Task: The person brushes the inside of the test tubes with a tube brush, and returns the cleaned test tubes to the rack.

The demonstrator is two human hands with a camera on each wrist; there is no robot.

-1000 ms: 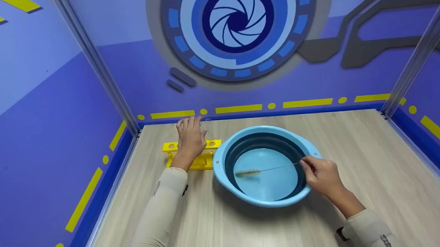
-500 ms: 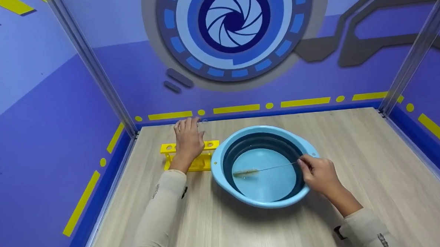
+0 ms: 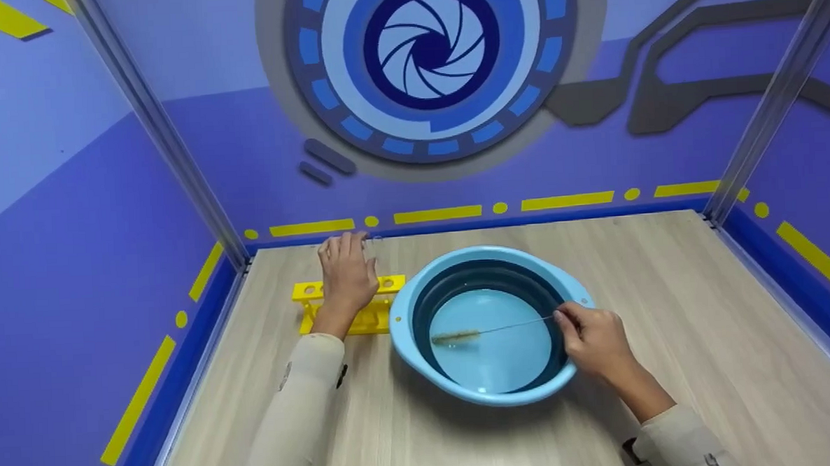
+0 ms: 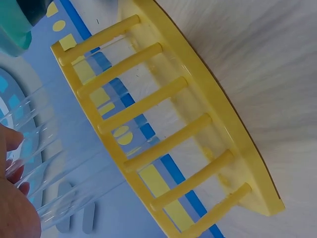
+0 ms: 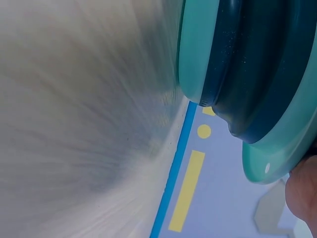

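My left hand [image 3: 348, 281] reaches over a yellow test tube rack [image 3: 393, 283], its fingers curved at the tops of the tubes. In the left wrist view, several clear test tubes [image 4: 74, 191] stand in the rack, and the thumb and fingertips grip at one of them; which one is partly hidden. My right hand [image 3: 597, 343] pinches the thin wire handle of a test tube brush [image 3: 456, 336] above the right rim of a blue collapsible basin [image 3: 484, 253]. The bristles extend leftward over the basin's floor, where water shows.
The basin stands right beside the rack on a wood-grain table [image 3: 669, 285]. Blue printed walls [image 3: 208, 144] enclose the table at the back and both sides. The basin's handle lug [image 5: 257, 166] sits close to my right hand.
The head view has shifted slightly, so everything appears a little lower and further left. Both hands keep their places over the rack and basin, and the brush looks unmoved.
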